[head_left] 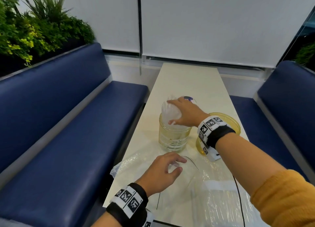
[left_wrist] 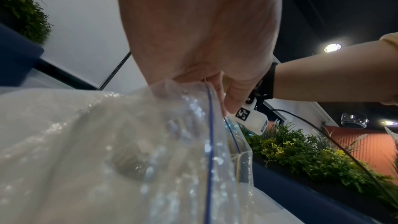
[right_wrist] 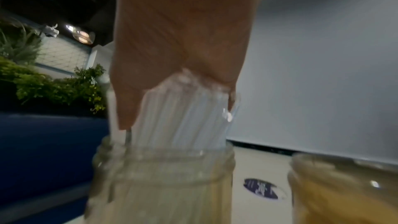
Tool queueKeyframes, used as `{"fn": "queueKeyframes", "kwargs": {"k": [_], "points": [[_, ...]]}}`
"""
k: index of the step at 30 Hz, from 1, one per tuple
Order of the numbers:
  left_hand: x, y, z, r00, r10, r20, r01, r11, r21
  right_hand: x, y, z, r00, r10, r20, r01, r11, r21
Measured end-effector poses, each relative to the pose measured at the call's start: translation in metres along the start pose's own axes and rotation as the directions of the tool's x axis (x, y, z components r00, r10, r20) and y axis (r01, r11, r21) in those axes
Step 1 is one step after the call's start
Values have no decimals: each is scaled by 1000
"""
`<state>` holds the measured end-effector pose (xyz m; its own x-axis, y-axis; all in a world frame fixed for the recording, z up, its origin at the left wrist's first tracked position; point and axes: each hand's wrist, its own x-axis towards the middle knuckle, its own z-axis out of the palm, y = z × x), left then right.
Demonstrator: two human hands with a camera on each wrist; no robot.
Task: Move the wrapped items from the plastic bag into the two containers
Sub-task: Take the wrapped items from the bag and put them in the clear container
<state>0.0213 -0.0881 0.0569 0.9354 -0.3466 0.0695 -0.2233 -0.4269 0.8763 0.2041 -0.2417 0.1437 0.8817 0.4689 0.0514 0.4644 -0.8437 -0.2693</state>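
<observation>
Two yellowish see-through containers stand on the pale table (head_left: pixel 190 83). My right hand (head_left: pixel 175 113) grips a bundle of clear-wrapped items (head_left: pixel 167 111) from above, and its lower end stands inside the left container (head_left: pixel 173 138). The right wrist view shows the bundle (right_wrist: pixel 183 113) going down through that container's mouth (right_wrist: pixel 163 163). My right wrist partly hides the right container (head_left: pixel 228 122). At the table's near end lies the clear plastic bag (head_left: pixel 213 197). My left hand (head_left: pixel 177 165) pinches its rim, and the bag's blue-lined edge (left_wrist: pixel 210 125) shows under the fingers (left_wrist: pixel 232 98).
Blue padded benches (head_left: pixel 68 124) run along both sides of the narrow table. A dark blue sticker (right_wrist: pixel 260 188) lies on the table beyond the containers. A black cable (head_left: pixel 238 192) trails over the bag. Green plants (head_left: pixel 34 30) stand behind the left bench.
</observation>
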Motion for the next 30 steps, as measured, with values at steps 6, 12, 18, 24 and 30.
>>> {"fn": "queueKeyframes", "kwargs": {"k": [6,12,18,24,30], "points": [[2,-6,-1,1000,-6,-2,6,1000,-14,7,-10,-22,980,-52,-192,61,997,41],[6,-5,0,1000,0,9,0,1000,1,21,-28,7,997,-69,-33,64,990,-123],[8,-9,-2,1000,8,-6,-8,1000,-28,28,-44,3,959,-134,-248,89,979,-183],[6,-8,3,1000,-1,10,1,1000,-23,14,-41,5,977,-87,-195,39,970,-239],[4,-5,2,1000,2,19,-2,1000,18,1,-6,3,982,112,-152,-128,987,-97]]}}
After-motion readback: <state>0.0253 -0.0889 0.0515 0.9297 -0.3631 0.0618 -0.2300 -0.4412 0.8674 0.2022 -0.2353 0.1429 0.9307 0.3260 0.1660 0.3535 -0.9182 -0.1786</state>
